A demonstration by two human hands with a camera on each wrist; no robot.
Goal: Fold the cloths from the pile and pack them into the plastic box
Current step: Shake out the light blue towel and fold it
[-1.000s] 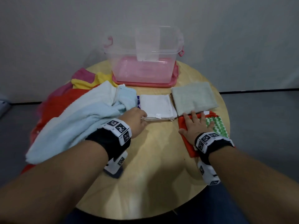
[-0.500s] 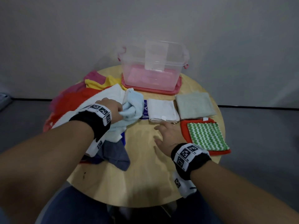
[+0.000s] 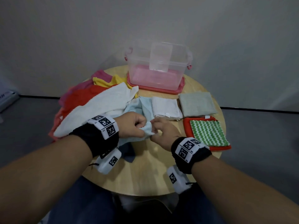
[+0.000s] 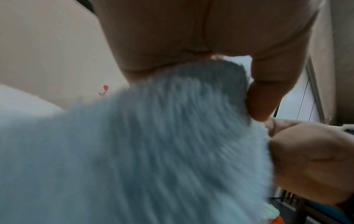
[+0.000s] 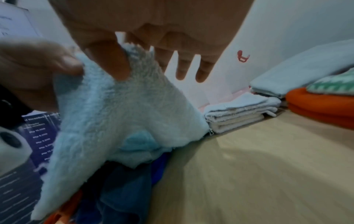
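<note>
Head view shows your round wooden bench (image 3: 150, 167) carrying everything, with the clear plastic box (image 3: 157, 73) on its pink base at the far edge, open on top and holding no cloth. Left of it sprawls the unfolded pile (image 3: 90, 101): red, pink, yellow and a big white towel on top. Along the right sit folded pieces: a grey-green cloth (image 3: 196, 104), a white towel (image 3: 165, 107), and a green zigzag cloth (image 3: 208, 132) lying on a folded red one.

Smallest and nearest you is the light blue terry cloth (image 3: 142, 110), fluffy, crumpled, trailing from the pile's edge up into both hands above the bench. Your left hand (image 3: 131, 125) has its fingers (image 4: 262, 94) curled tight round one bunched corner. Your right hand (image 3: 161, 135) pinches the same corner between thumb and forefinger, its other fingers (image 5: 203, 71) hanging loose and apart.
</note>
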